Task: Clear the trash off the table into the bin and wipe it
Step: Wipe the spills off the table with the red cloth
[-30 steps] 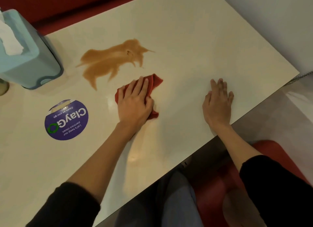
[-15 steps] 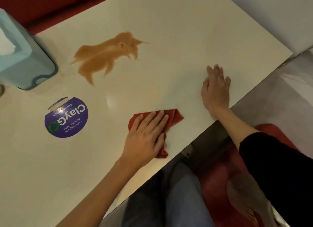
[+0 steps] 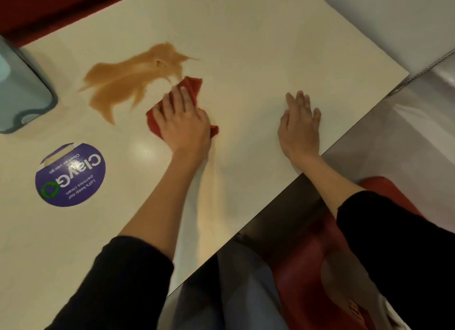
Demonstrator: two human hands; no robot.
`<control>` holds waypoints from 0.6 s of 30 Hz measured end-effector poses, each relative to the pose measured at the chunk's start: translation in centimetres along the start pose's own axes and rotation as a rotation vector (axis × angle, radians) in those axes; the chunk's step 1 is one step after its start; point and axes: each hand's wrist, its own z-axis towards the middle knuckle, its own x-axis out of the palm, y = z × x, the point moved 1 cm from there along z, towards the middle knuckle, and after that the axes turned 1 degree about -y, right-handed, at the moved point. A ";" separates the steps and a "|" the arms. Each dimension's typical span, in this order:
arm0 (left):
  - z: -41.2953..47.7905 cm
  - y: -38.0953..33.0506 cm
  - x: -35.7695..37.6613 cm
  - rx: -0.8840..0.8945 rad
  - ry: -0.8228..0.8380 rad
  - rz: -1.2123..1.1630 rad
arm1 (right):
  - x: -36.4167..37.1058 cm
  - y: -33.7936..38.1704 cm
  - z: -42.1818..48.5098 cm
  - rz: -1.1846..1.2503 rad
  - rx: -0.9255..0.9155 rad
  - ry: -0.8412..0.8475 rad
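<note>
Left hand (image 3: 183, 122) pressing a crumpled red cloth (image 3: 193, 84) at a brown liquid spill's (image 3: 130, 81) edge.
Fingers straight, cloth under the palm; right hand (image 3: 299, 122) flat, empty, on the cream tabletop (image 3: 270, 46).

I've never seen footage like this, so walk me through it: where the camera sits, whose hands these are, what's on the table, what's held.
No machine here: a person wears one camera on the head, looking down at their own hands. The left hand presses a red cloth flat on the cream table, next to a brown spill. The right hand rests flat near the table's edge, holding nothing. A round purple sticker and a pale blue box sit at the left.
</note>
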 end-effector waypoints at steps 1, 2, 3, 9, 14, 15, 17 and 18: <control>-0.5 -1.6 0.4 0.044 0.002 -0.001 | 0.0 0.0 -0.1 0.005 -0.002 0.003; -1.5 -3.2 0.7 0.117 -0.017 -0.004 | -0.1 -0.1 0.0 0.011 -0.003 0.005; -2.8 -4.3 1.0 0.202 -0.024 -0.016 | -0.1 -0.1 0.0 0.017 -0.004 0.008; -14.3 -0.4 0.8 0.741 0.142 -0.026 | -0.2 -0.4 0.0 0.033 -0.028 0.024; -14.5 8.7 -1.3 0.763 0.108 0.040 | -0.2 -0.3 -0.1 0.018 -0.037 0.004; -13.6 9.1 -1.5 0.720 0.103 0.052 | -0.1 -0.3 -0.1 0.013 -0.037 0.001; -11.4 8.1 -1.3 0.602 0.056 0.053 | -0.1 -0.2 0.0 0.006 -0.037 0.001; -10.3 6.8 -1.0 0.537 0.019 0.052 | -0.2 -0.2 0.0 0.004 -0.034 0.006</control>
